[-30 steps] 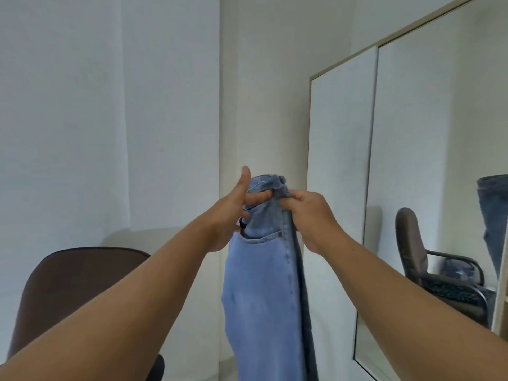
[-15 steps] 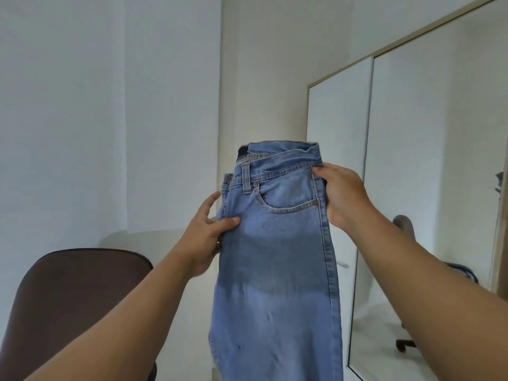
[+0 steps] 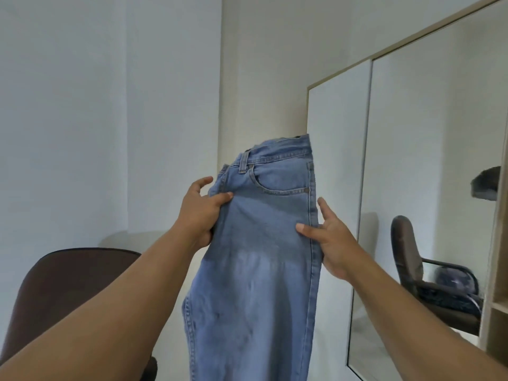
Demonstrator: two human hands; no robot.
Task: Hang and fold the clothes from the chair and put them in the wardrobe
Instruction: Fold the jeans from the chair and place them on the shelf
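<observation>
A pair of light blue jeans (image 3: pixel 261 257) hangs in the air in front of me, folded lengthwise, waistband up and front pocket facing me. My left hand (image 3: pixel 200 213) pinches the left edge below the waistband, thumb on the front. My right hand (image 3: pixel 330 243) grips the right seam lower down, thumb on the front and fingers behind. The legs run out of the bottom of the view. A brown chair (image 3: pixel 68 292) stands at the lower left, its seat hidden.
A mirrored wardrobe door (image 3: pixel 428 188) fills the right side, reflecting the chair with dark clothes on it. A wooden shelf edge (image 3: pixel 494 312) shows at the far right. White walls lie ahead and to the left.
The jeans went from bunched at the waistband between both hands to spread flat facing me. My right hand has slid down the right seam from pocket level to lower.
</observation>
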